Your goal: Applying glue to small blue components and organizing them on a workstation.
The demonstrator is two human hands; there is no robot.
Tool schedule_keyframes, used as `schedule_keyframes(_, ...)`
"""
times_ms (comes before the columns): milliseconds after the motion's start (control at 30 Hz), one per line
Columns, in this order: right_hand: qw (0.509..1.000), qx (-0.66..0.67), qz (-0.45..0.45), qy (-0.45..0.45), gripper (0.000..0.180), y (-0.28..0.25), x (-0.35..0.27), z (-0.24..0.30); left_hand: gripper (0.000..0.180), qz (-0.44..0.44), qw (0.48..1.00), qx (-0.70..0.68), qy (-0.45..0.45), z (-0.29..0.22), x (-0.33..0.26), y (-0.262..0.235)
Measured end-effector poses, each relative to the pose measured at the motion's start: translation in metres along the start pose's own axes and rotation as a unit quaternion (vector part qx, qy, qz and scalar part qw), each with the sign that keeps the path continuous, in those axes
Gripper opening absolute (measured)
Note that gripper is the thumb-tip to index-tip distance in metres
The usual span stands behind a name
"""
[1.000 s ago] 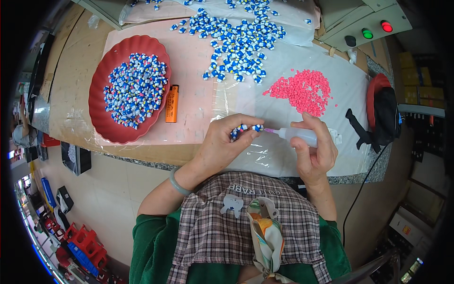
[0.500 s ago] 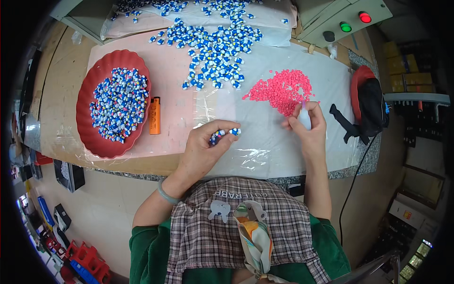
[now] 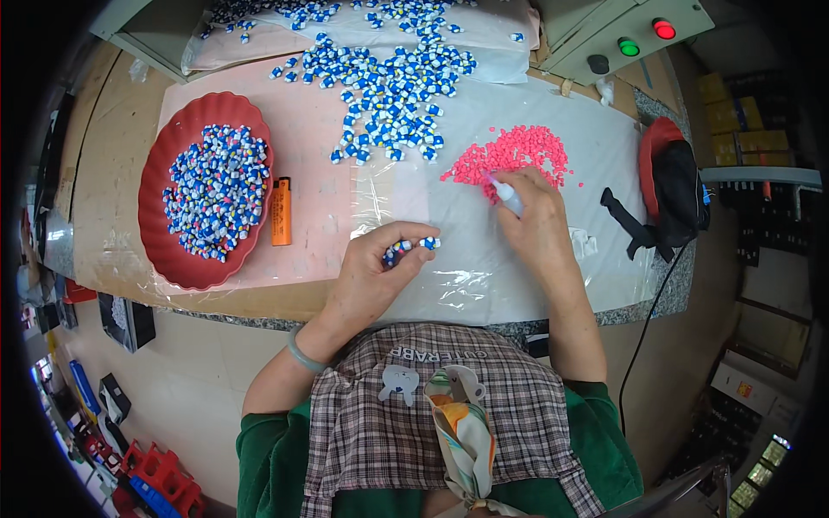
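Observation:
My left hand (image 3: 376, 268) is closed around several small blue-and-white figurines; one blue-and-white figurine (image 3: 429, 243) is pinched at the thumb and fingertip. In my right hand (image 3: 542, 216) is a small whitish squeeze bottle (image 3: 508, 200) with a pinkish tip, tilted up and leftward at the near edge of a pile of tiny pink pieces (image 3: 518, 151). Whether a pink piece clings to the tip is too small to tell. A heap of blue-and-white figurines (image 3: 393, 104) spreads over the far middle of the table.
At the left, a red scalloped bowl (image 3: 154, 203) holds many finished-looking figurines with pink bits. An orange lighter (image 3: 281, 211) lies beside it. On the right are a black cloth bag (image 3: 678, 186) with a strap and a grey box with lit buttons (image 3: 629, 47).
My right hand has moved left with the squeeze bottle, from the pink pile's right side to its lower left. My left hand stays in place with its figurines.

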State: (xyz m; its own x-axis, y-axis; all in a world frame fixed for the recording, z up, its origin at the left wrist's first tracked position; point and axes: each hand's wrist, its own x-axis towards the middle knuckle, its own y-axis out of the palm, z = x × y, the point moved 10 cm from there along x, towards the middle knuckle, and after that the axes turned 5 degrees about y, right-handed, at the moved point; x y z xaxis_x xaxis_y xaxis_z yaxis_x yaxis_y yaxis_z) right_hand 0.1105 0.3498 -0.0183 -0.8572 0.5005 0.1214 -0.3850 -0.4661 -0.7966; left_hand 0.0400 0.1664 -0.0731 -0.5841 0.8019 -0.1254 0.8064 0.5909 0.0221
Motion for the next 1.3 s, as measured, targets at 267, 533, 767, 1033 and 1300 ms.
schedule_keyframes(267, 0.963, 0.222, 0.024, 0.154, 0.010, -0.005, -0.010, -0.034, 0.021, 0.026, 0.999, 0.021, -0.009, 0.001, -0.001, -0.002)
schedule_keyframes(533, 0.999, 0.046, -0.008, 0.025, 0.014, -0.003, -0.017, -0.005, 0.022, 0.015, 1.000, 0.010, -0.008, -0.001, -0.002, -0.008)
schedule_keyframes(767, 0.998, 0.022, -0.024, 0.051, 0.015, -0.006, -0.022, -0.003, 0.021, -0.032, 0.999, -0.028, 0.026, -0.005, -0.003, -0.015)
schedule_keyframes(1033, 0.999, -0.038, -0.028, 0.022, 0.015, 0.005, -0.024, 0.002, 0.022, 0.013, 1.000, 0.007, -0.012, 0.001, -0.004, -0.008)
schedule_keyframes(1300, 0.998, -0.048, -0.036, 0.022, 0.015, -0.002, -0.021, -0.004, 0.022, -0.002, 1.000, 0.000, 0.015, -0.004, -0.002, -0.006)
